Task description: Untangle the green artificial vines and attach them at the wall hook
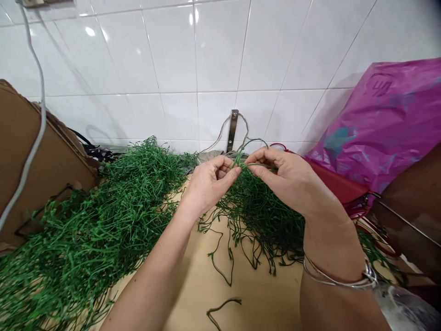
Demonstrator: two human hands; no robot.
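Note:
My left hand (pixel 214 180) pinches thin green plastic stems (pixel 240 156) between thumb and forefinger, above the middle of the table. From the other side my right hand (pixel 279 172) grips a strand of the same stems, its fingertips close to those of the left. One strand loops up and over between the two hands. Below them lies a dark green heap of stems (pixel 265 216), partly hidden by my right hand and forearm. A larger, brighter green pile of stems (pixel 113 225) spreads over the left side of the table.
A few loose stems (pixel 223 304) lie on the pale wooden table (pixel 193 294). A metal bracket (pixel 233 131) stands at the white tiled wall (pixel 220 59). To the left are a cardboard box (pixel 41 142) and a hanging cable (pixel 43 101); to the right, a pink plastic bag (pixel 389 115) and a red bag (pixel 337 184).

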